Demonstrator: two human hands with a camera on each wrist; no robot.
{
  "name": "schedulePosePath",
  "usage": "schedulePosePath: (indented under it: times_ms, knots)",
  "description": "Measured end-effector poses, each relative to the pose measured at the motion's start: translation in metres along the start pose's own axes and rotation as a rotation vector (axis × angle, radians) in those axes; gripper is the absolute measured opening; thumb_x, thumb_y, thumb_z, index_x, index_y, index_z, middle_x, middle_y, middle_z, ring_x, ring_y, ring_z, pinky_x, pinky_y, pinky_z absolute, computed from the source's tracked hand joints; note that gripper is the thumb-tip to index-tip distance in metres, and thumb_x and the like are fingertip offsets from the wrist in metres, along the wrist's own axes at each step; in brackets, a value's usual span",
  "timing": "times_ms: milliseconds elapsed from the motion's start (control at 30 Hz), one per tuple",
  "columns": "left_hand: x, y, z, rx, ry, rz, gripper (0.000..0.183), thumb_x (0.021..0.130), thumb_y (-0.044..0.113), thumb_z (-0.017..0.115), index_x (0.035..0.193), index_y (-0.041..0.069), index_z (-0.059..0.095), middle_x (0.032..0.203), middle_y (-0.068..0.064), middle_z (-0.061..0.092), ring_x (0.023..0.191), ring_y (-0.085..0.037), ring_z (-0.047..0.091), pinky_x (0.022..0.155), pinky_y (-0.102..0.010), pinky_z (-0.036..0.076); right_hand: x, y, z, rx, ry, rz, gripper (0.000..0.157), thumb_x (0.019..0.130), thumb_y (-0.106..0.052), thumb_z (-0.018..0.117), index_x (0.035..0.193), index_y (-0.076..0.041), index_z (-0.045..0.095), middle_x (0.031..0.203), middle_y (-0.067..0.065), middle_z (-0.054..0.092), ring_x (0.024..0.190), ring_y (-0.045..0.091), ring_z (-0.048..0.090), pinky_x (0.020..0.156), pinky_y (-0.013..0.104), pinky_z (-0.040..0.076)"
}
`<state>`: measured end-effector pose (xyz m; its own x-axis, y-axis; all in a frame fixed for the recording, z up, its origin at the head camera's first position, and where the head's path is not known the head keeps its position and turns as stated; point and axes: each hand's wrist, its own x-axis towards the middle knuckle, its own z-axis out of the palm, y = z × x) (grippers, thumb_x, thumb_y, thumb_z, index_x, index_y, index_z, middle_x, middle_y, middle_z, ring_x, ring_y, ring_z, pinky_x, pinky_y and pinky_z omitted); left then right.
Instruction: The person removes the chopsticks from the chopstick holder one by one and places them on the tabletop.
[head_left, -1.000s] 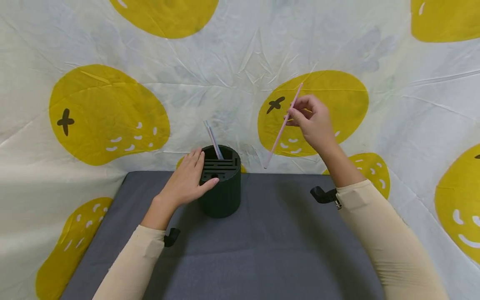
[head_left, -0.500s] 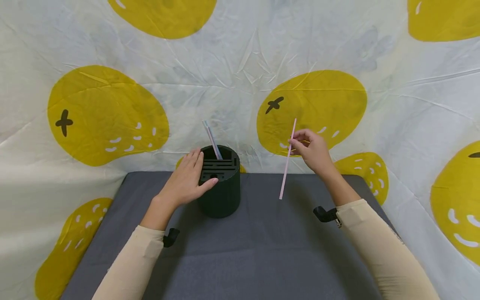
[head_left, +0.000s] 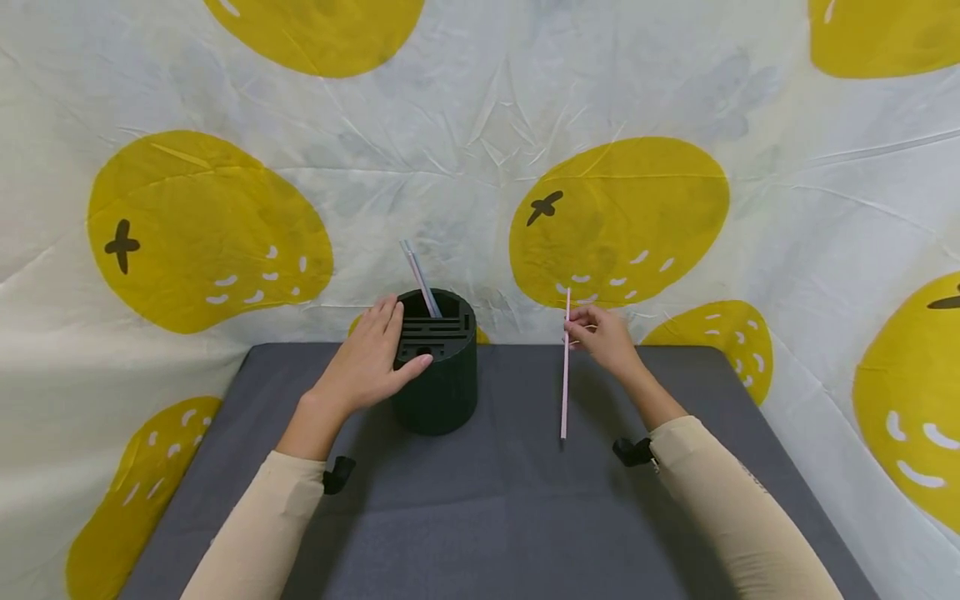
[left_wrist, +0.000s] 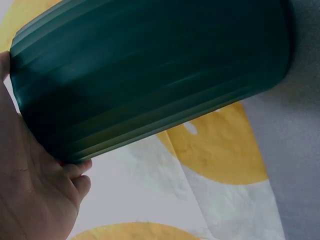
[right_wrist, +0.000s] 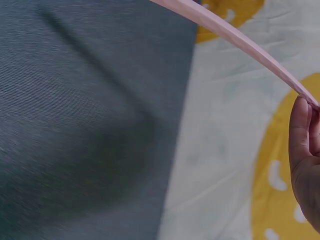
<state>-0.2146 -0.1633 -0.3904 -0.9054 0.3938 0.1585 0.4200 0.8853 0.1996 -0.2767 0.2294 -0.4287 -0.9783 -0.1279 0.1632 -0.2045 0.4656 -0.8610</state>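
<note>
r hand pinches long thin pink straw over grey cloth-covered table, can't tell if touching; l hand, fingers straight, on dark green cylindrical holder; pale blue/pink straws' bottoms in it hidden

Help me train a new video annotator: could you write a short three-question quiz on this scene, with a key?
1. Multiple choice: which hand pinches the pink stick? A) left; B) both; C) right.
2. True or false: the dark green container lies on its side.
3. Fill in: the left hand touches the ____.

Key:
1. C, the right hand.
2. False; it stands upright on the gray table.
3. Dark green container.
</note>
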Motion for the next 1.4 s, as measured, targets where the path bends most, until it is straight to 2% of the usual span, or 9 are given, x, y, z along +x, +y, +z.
schedulePosePath:
  times_ms: [133, 233, 367, 667, 833, 1100, 1400]
  knots:
    - [0.001, 0.0, -0.001, 0.004, 0.0, -0.003, 0.102, 0.089, 0.078, 0.027, 0.155, 0.004, 0.007, 0.164, -0.014, 0.001, 0.152, -0.031, 0.004, 0.123, -0.051, 0.009, -0.002, 0.013, 0.01, -0.012, -0.04, 0.037, 0.02, 0.094, -0.011, 0.063, 0.106, 0.003, 0.06, 0.095, 0.022, 0.065, 0.08, 0.035, 0.069, 0.068, 0.04, 0.061]
    - [0.001, 0.0, -0.002, 0.008, 0.006, -0.004, 0.102, 0.089, 0.078, 0.027, 0.155, 0.003, 0.008, 0.163, -0.014, 0.003, 0.152, -0.032, 0.004, 0.123, -0.05, 0.01, -0.003, 0.024, 0.018, -0.013, -0.061, 0.062, 0.019, 0.094, -0.01, 0.063, 0.106, 0.004, 0.06, 0.093, 0.022, 0.065, 0.075, 0.026, 0.07, 0.07, 0.044, 0.06]
    - [0.002, 0.001, -0.002, 0.006, 0.006, -0.005, 0.102, 0.089, 0.079, 0.026, 0.155, 0.003, 0.009, 0.163, -0.015, 0.003, 0.152, -0.032, 0.004, 0.123, -0.05, 0.009, -0.006, 0.036, 0.029, -0.017, -0.094, 0.121, 0.018, 0.094, -0.01, 0.063, 0.106, 0.003, 0.061, 0.092, 0.02, 0.067, 0.071, 0.016, 0.068, 0.07, 0.043, 0.061]
    - [0.0, 0.0, -0.002, 0.004, 0.001, -0.002, 0.103, 0.088, 0.079, 0.025, 0.155, 0.003, 0.008, 0.163, -0.016, 0.004, 0.152, -0.032, 0.004, 0.123, -0.05, 0.009, -0.018, 0.056, 0.047, -0.027, -0.154, 0.267, 0.018, 0.093, -0.01, 0.065, 0.104, 0.003, 0.063, 0.085, 0.016, 0.07, 0.064, 0.016, 0.069, 0.065, 0.04, 0.061]
    - [-0.001, -0.001, 0.0, 0.007, -0.002, -0.004, 0.103, 0.088, 0.08, 0.024, 0.155, 0.004, 0.007, 0.163, -0.015, 0.002, 0.152, -0.032, 0.003, 0.123, -0.05, 0.008, -0.023, 0.062, 0.054, 0.034, -0.169, 0.342, 0.018, 0.091, -0.007, 0.065, 0.104, 0.006, 0.063, 0.084, 0.017, 0.069, 0.064, 0.018, 0.07, 0.066, 0.042, 0.061]
    - [-0.002, -0.001, 0.0, 0.011, 0.008, -0.001, 0.102, 0.088, 0.079, 0.026, 0.155, 0.004, 0.006, 0.164, -0.014, 0.001, 0.152, -0.032, 0.002, 0.123, -0.052, 0.009, -0.031, 0.068, 0.065, 0.088, -0.162, 0.451, 0.019, 0.09, -0.007, 0.067, 0.103, 0.007, 0.064, 0.079, 0.011, 0.068, 0.063, 0.014, 0.067, 0.061, 0.034, 0.061]
    - [-0.005, -0.001, 0.004, 0.003, 0.026, 0.005, 0.101, 0.089, 0.078, 0.027, 0.155, 0.004, 0.006, 0.163, -0.015, 0.002, 0.152, -0.033, 0.003, 0.123, -0.052, 0.01, -0.037, 0.065, 0.075, 0.091, -0.124, 0.475, 0.018, 0.086, -0.006, 0.071, 0.099, 0.006, 0.067, 0.074, 0.01, 0.069, 0.057, 0.014, 0.066, 0.058, 0.034, 0.061]
